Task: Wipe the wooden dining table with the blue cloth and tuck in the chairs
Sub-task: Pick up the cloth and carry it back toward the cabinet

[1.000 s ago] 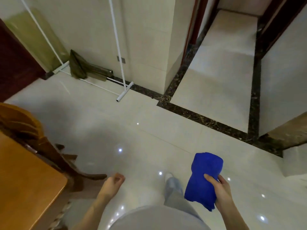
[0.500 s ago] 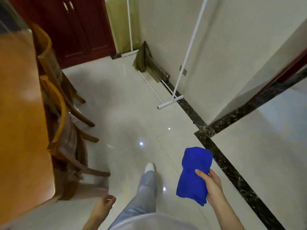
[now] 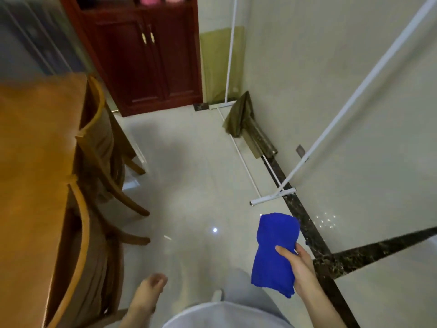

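Observation:
My right hand (image 3: 300, 268) grips the bunched blue cloth (image 3: 274, 250) in the air at the lower right, above the tiled floor. My left hand (image 3: 150, 292) hangs at the bottom centre with loosely curled fingers and holds nothing. The wooden dining table (image 3: 30, 176) fills the left edge. Two wooden chairs stand along its right side: a near chair (image 3: 80, 252) and a far chair (image 3: 99, 129), both close against the table with their legs sticking out onto the floor.
A white pipe rack (image 3: 272, 197) stands along the right wall with an olive cloth (image 3: 238, 117) draped at its base. A dark red cabinet (image 3: 146, 55) stands at the back. Glossy floor tiles with a dark marble border (image 3: 307, 223) lie between table and wall.
The view has swung left: the table, both chairs and the red cabinet have come further into sight. Both hands keep their pose, and my right hand still holds the cloth.

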